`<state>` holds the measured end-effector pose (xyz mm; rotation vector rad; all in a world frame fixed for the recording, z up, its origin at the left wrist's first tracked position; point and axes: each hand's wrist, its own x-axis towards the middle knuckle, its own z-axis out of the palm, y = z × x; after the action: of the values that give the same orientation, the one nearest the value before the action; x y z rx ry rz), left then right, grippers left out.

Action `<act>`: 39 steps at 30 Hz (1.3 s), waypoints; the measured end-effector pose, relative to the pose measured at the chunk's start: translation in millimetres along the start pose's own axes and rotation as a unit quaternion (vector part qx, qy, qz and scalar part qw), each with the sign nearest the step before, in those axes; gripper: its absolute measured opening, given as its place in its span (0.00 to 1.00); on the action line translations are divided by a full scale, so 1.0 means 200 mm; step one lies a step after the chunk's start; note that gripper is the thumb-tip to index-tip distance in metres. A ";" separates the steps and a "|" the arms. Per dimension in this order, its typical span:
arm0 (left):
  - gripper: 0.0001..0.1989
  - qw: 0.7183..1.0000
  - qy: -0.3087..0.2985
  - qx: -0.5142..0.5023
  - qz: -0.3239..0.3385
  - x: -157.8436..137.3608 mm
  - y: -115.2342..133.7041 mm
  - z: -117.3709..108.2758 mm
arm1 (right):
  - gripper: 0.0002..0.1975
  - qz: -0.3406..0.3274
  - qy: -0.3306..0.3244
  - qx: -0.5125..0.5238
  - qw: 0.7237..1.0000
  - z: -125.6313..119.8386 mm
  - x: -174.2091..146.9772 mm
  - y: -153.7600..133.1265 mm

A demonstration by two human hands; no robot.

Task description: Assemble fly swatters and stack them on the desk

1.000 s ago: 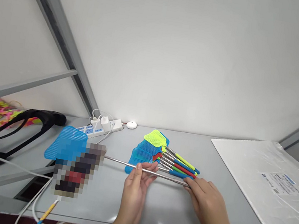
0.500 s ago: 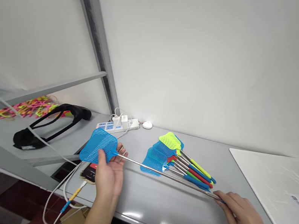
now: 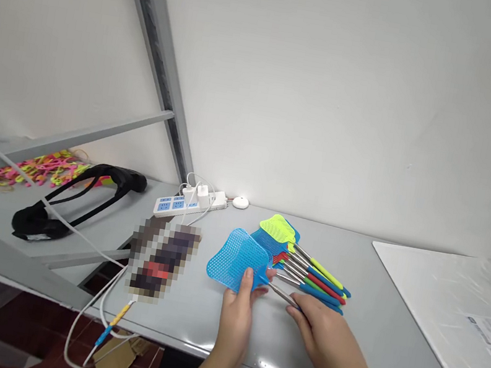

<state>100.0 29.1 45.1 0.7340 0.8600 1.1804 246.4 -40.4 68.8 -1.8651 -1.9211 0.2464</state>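
Observation:
A blue fly swatter [image 3: 238, 261] with a perforated head and a short stretch of metal rod is held over the shelf. My left hand [image 3: 238, 315] pinches it at the neck, thumb on top of the head's lower edge. Closed around its handle end is my right hand [image 3: 320, 325], which hides most of the grip. Just behind lies a fanned pile of fly swatters [image 3: 314, 277] with blue, red, green and yellow handles. A yellow-green swatter head [image 3: 278, 230] tops the pile, and the held head partly covers the blue ones.
At left are a white power strip [image 3: 192, 203] with plugs, a pixelated phone-like object [image 3: 161, 261] on a cable, a black curved frame [image 3: 76, 206] and colourful cords [image 3: 35, 171]. A white wrapped panel [image 3: 437, 304] lies at right. A grey metal post [image 3: 158, 56] rises behind.
The swatter's long metal rod has become much shorter. My hands have come together, the left moving right with the head and the right moving left with the handle.

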 end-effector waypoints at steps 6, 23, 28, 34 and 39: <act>0.25 0.986 -0.115 0.121 -0.028 0.00 -0.08 -0.08 | 0.13 0.083 0.057 0.046 0.994 0.01 0.06 0.14; 0.09 0.838 -0.196 0.470 0.196 -0.02 -0.11 -0.07 | 0.26 0.084 0.109 -0.160 0.978 0.13 0.25 0.33; 0.23 0.707 -0.208 0.614 0.284 0.03 -0.08 -0.03 | 0.45 0.080 0.020 -0.135 0.987 0.15 0.30 0.36; 0.39 0.614 -0.165 0.713 0.296 0.17 0.02 0.04 | 0.43 0.010 -0.002 -0.159 0.987 0.18 0.38 0.33; 0.54 0.595 -0.178 0.736 0.268 0.30 0.07 0.01 | 0.32 -0.077 -0.012 -0.160 0.984 0.19 0.46 0.31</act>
<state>105.3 90.9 47.1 2.6567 1.2079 0.4639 286.7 60.2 27.0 -1.8983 -2.2148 -0.0963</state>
